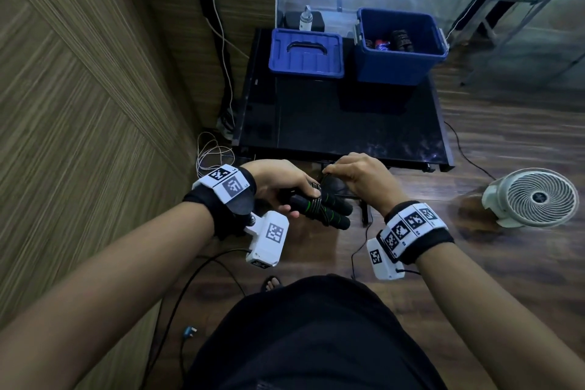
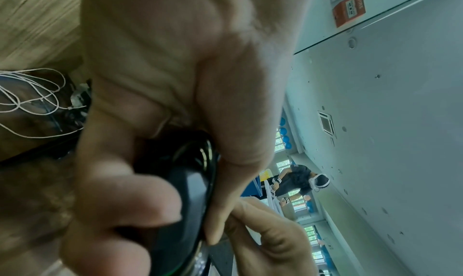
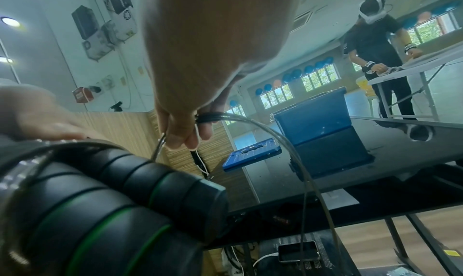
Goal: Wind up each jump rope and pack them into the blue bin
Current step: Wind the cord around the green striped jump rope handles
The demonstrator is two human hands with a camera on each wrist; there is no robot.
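My head camera looks steeply down over both my forearms toward the black table (image 1: 316,123). Each wrist camera sits very close to its palm, perhaps tilted upward; all three share the rope handles (image 1: 326,209).

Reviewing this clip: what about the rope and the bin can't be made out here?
- Bin contents: head view, dark items too small to name.
- Rope wraps on the handles: head view, left hand and right hand cover them.
- Left wrist view: palm blocks nearly everything.

black wristbands (image 1: 433,241) bear white blocks printed with square black-and-white markers; bare forearms, black top (image 1: 310,336), sandal (image 1: 271,283).
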